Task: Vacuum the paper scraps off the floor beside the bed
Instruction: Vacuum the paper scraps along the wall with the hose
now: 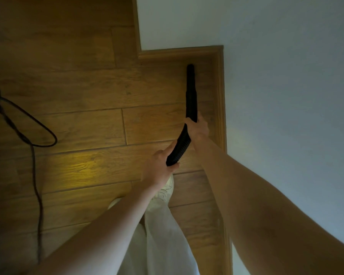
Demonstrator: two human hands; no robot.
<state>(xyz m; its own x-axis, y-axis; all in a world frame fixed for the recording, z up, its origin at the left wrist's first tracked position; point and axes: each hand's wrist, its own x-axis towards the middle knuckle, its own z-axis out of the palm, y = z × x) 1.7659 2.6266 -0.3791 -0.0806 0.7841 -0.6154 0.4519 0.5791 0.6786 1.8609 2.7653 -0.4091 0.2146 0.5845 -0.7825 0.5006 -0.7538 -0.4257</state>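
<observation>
A black vacuum nozzle (pixel 191 90) points away from me, its tip close to the floor in a wall corner. Behind it runs a ribbed black hose (pixel 179 147). My right hand (pixel 199 127) grips the rear end of the nozzle where it joins the hose. My left hand (pixel 160 168) holds the hose lower down, fingers curled round it. I see no paper scraps on the wooden floor (pixel 87 92). No bed is in view.
A white wall (pixel 286 76) with a wooden skirting board (pixel 219 100) runs along the right and steps back at the corner. A dark power cable (pixel 34 139) loops over the floor at the left. My white trouser leg and shoe (pixel 165 191) stand below the hands.
</observation>
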